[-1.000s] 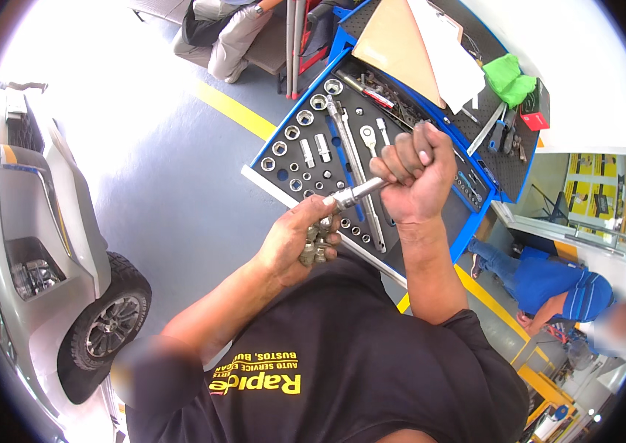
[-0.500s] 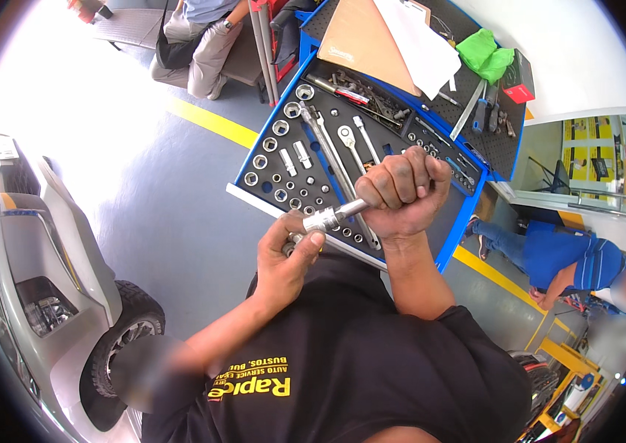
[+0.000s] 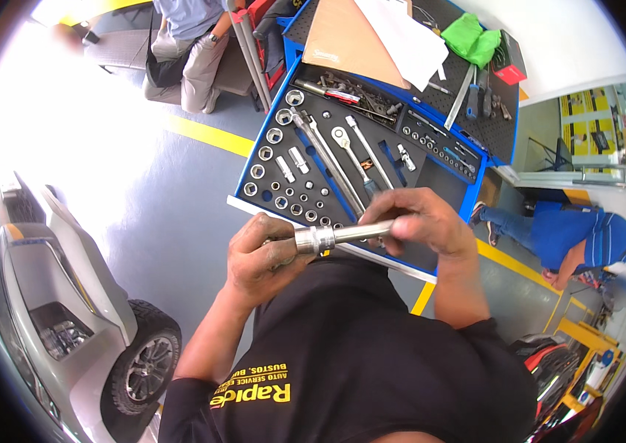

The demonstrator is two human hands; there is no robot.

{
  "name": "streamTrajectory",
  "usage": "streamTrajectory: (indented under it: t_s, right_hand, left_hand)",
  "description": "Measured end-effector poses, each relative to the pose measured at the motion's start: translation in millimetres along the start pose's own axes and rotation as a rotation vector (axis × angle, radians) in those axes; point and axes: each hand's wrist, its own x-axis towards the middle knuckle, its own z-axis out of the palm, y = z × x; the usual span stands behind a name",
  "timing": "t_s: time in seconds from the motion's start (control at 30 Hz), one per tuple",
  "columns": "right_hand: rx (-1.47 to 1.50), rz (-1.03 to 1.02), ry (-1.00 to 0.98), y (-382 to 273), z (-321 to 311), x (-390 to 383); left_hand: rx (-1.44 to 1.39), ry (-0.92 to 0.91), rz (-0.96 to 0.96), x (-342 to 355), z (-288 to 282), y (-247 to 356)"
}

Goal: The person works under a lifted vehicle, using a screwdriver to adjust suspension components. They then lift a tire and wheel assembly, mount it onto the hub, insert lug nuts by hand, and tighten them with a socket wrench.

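In front of my chest a chrome socket (image 3: 315,241) is joined to a metal extension bar (image 3: 361,232), lying nearly level. My left hand (image 3: 260,255) is closed around the socket's left end, and its fingers hide what is there. The thumb and fingers of my right hand (image 3: 427,225) grip the bar's right end, the other fingers curling loosely above it. Beneath both hands is an open tool drawer (image 3: 438,183) with dark foam. It holds rows of sockets (image 3: 274,135), a ratchet (image 3: 341,138) and a long bar (image 3: 328,155).
Atop the blue cabinet lie a clipboard (image 3: 342,37), white papers (image 3: 401,44), a green cloth (image 3: 469,40) and a red-and-black box (image 3: 508,63). A silver vehicle (image 3: 69,273) stands at left. One person (image 3: 187,44) sits far left; another (image 3: 571,240) is at right.
My right hand has loosened from a fist to a finger grip at the bar's end, moving slightly right and down. My left hand, with the socket, has shifted left, and the bar is more level.
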Motion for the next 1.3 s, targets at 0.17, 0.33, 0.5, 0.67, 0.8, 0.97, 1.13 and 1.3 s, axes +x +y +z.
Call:
streamTrajectory:
  t_s: [0.17, 0.33, 0.5, 0.67, 0.8, 0.97, 1.13, 1.3]
  right_hand:
    - [-0.612, -0.228, -0.039, 11, -2, -10]
    - [-0.782, -0.227, 0.154, 11, 5, -13]
    - [-0.949, -0.258, 0.262, 17, 10, -2]
    - [-0.806, -0.231, 0.296, 42, -19, -3]
    - [-0.582, -0.240, 0.239, 62, -63, -15]
    - [-0.709, -0.170, 0.309, 130, -85, -45]
    - [-0.443, -0.139, 0.219, 186, -122, -44]
    - [0.187, 0.270, 0.009, 187, -145, -46]
  left_hand:
    - [-0.117, -0.085, -0.106, -3, 1, -2]
    - [-1.082, 0.417, -0.841, -6, 15, 5]
    - [-0.817, 0.496, -1.164, -1, 36, 7]
    - [-0.672, 0.406, -1.052, 14, 71, -1]
    - [-0.501, 0.269, -0.998, 16, 100, -13]
    - [-0.470, 0.231, -1.241, -6, 162, -22]
    - [-0.452, 0.201, -1.414, -13, 197, -32]
    - [-0.408, 0.206, -1.356, -6, 218, -29]
